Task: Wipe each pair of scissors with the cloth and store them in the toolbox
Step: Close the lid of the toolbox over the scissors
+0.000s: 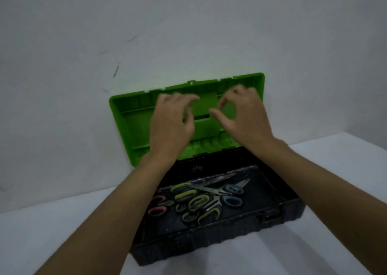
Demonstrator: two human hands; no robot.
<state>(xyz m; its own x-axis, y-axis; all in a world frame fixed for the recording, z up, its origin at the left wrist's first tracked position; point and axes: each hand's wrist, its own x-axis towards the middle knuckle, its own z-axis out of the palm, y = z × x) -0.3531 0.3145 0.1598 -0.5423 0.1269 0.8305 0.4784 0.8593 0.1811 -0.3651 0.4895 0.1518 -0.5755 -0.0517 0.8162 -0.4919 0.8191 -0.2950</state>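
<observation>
A black toolbox [240, 235] stands open on a white table, its green lid [125, 120] upright against the wall. Several pairs of scissors lie inside: green-handled ones [199, 203], a blue-handled pair [232, 200] and a pink-handled pair [157, 211]. My left hand [169, 126] and my right hand [245, 120] are raised in front of the lid's inner face, fingers spread and curled, holding nothing. Both hands are blurred. No cloth is in view.
The white table [62, 228] stretches to the left and right of the toolbox. A grey wall [188, 34] with a few dark marks rises right behind the lid. The toolbox latch [270, 215] sits on the front right wall.
</observation>
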